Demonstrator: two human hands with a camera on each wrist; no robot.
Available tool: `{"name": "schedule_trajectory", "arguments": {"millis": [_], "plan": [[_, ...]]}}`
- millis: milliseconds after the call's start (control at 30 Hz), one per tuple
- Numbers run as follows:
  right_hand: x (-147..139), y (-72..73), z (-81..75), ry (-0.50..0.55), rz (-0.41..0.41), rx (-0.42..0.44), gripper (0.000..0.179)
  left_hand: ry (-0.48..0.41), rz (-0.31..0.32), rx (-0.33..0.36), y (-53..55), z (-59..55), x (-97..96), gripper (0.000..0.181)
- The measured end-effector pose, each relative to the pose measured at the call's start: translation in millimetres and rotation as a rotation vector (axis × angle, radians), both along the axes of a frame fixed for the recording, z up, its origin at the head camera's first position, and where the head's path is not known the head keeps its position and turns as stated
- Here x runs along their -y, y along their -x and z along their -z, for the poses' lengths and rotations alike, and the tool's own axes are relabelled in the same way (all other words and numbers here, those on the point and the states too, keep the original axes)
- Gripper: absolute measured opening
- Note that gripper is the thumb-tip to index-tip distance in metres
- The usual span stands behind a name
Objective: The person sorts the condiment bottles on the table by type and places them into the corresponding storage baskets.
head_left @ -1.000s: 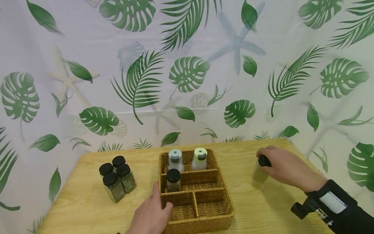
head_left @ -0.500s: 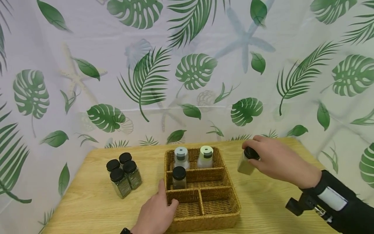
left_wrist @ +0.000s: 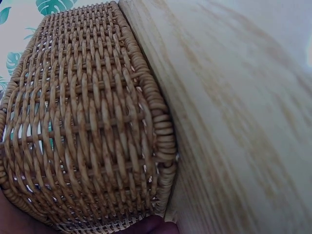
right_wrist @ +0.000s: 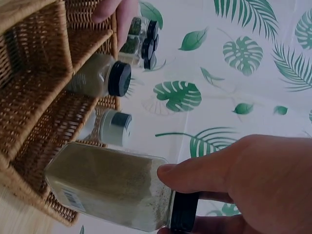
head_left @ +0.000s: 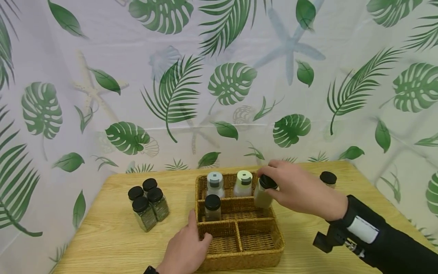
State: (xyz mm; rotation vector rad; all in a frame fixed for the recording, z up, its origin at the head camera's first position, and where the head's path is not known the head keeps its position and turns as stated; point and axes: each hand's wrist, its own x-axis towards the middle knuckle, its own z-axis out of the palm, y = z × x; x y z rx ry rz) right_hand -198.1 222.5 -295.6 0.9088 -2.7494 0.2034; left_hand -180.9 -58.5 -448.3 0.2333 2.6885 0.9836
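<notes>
My right hand (head_left: 297,188) pinches the black lid of a glass spice jar (head_left: 262,196), whose pale brown powder fills most of it in the right wrist view. The jar tilts over the right side of the wicker basket (head_left: 248,260), by its middle compartment. My left hand (head_left: 186,245) holds the basket's front left wall, thumb over the rim and fingers along the outside. Another black-lidded jar (head_left: 213,208) stands in the middle compartment's left end. A blue-capped bottle (head_left: 215,185) and a yellow-capped bottle (head_left: 243,184) stand in the back compartment.
Several black-lidded jars of green herbs (head_left: 147,207) stand grouped on the wooden table (head_left: 106,236), left of the basket. One more black-lidded jar (head_left: 328,178) stands behind my right wrist. A leaf-patterned cloth (head_left: 219,144) hangs behind the table.
My right hand has lifted the jar from the table and carried it left to the basket, uncovering another jar behind. My left hand stays on the basket; the view has shifted slightly.
</notes>
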Motion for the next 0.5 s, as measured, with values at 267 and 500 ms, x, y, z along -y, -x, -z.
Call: {"name": "schedule_trajectory", "arguments": {"millis": [267, 500], "plan": [[23.0, 6.0, 7.5, -0.016, -0.087, -0.026, 0.035, 0.009, -0.015, -0.001, -0.1, 1.0, -1.4, 0.084], [36.5, 13.0, 21.4, -0.024, -0.126, 0.000, 0.031, 0.011, -0.019, 0.012, 0.9, 1.6, -0.4, 0.084]]}}
